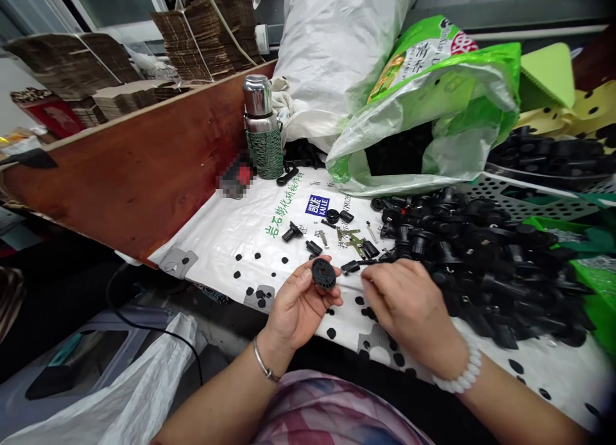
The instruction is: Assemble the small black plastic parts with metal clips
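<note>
Left hand (298, 307) pinches black plastic disc (324, 273) above white plastic sheet (283, 240); right hand (409, 304) curled, just beside small black part (351, 267), grip unclear; heap of black plastic parts (481, 259) far right

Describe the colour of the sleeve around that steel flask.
Dark green woven sleeve, shown in the head view.

You have two hands (353, 307) at lower center, with one black plastic disc (324, 273) in the left, one metal bangle (262, 363) and one white bead bracelet (462, 374). At upper center stand one steel vacuum flask (260, 127), one green-printed woven bag (433, 111) and one white woven sack (337, 54).
</note>
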{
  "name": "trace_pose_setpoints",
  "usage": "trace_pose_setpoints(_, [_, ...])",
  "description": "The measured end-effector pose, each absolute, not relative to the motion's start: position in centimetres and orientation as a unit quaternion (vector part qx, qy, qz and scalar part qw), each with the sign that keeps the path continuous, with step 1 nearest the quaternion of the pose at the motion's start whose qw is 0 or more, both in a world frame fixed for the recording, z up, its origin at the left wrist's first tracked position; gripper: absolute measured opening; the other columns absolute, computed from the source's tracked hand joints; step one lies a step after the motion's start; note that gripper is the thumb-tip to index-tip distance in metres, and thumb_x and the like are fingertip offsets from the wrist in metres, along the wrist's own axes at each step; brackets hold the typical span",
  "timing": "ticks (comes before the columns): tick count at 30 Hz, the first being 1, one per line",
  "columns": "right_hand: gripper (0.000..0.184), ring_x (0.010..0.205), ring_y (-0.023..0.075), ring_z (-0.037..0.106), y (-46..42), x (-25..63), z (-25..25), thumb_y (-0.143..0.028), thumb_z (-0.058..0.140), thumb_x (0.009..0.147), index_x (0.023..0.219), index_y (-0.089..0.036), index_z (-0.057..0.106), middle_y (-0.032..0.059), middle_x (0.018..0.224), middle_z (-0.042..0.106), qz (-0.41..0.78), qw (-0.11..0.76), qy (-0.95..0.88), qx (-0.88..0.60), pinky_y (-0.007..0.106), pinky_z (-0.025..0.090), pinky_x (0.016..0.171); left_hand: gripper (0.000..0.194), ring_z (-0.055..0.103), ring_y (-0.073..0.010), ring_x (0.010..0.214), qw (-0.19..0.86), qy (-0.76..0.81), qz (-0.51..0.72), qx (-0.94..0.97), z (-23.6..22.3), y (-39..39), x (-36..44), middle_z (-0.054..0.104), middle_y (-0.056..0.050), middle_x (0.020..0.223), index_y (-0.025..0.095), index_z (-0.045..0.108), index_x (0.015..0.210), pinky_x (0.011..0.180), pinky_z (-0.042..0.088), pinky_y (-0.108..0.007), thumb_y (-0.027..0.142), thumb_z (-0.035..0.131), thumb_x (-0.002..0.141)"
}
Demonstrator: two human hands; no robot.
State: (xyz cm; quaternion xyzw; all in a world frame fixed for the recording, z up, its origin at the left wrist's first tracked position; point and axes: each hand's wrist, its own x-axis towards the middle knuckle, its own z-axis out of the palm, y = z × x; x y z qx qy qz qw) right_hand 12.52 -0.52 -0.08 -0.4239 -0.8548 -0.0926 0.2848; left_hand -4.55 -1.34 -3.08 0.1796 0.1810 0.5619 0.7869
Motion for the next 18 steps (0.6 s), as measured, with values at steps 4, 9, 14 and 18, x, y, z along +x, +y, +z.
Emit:
trace_pose_setpoints(4, [0.009, 0.071, 0.0170, 0.055, -0.6, 13.1, 2.2, -0.014, 0.052, 0.083, 0.087, -0.012, 0.060, 0.0071, 0.077, 0.062, -0.031, 0.353, -0.837, -0.417, 0.032, 0.040, 0.067, 0.028, 0.063, -0.0132, 0.068, 0.777, 0.192, 0.561, 0.213, -3.2, -1.5, -4.4, 0.069, -0.008, 0.090, 0.014, 0.061, 0.103, 0.064, 0.050, -0.026, 0.025, 0.062, 0.077])
trace_pose_setpoints(9, [0.008, 0.069, 0.0162, 0.053, -1.6, 12.4, 3.4, -0.012, 0.053, 0.081, 0.085, -0.014, 0.060, 0.0054, 0.075, 0.060, 0.032, 0.364, -0.843, -0.396, 0.032, 0.040, 0.065, 0.028, 0.064, -0.0131, 0.068, 0.766, 0.206, 0.557, 0.247, -3.0, -1.8, -4.1, 0.068, -0.007, 0.092, 0.016, 0.063, 0.103, 0.067, 0.050, -0.026, 0.024, 0.064, 0.076])
trace_pose_setpoints(14, [0.008, 0.068, 0.0161, 0.053, -2.0, 12.2, 3.3, -0.012, 0.053, 0.082, 0.083, -0.014, 0.060, 0.0053, 0.074, 0.060, 0.041, 0.356, -0.840, -0.407, 0.032, 0.039, 0.064, 0.027, 0.063, -0.0126, 0.070, 0.745, 0.222, 0.563, 0.282, -3.0, -2.0, -3.9, 0.068, -0.005, 0.091, 0.018, 0.064, 0.102, 0.069, 0.050, -0.026, 0.024, 0.065, 0.076])
trace_pose_setpoints(18, [0.008, 0.066, 0.0160, 0.051, -2.2, 12.4, 3.6, -0.013, 0.053, 0.082, 0.082, -0.014, 0.061, 0.0044, 0.071, 0.059, 0.038, 0.344, -0.844, -0.410, 0.032, 0.039, 0.064, 0.028, 0.062, -0.0123, 0.074, 0.709, 0.238, 0.572, 0.336, -3.4, -2.2, -3.6, 0.067, -0.003, 0.092, 0.020, 0.065, 0.104, 0.072, 0.050, -0.026, 0.023, 0.065, 0.076])
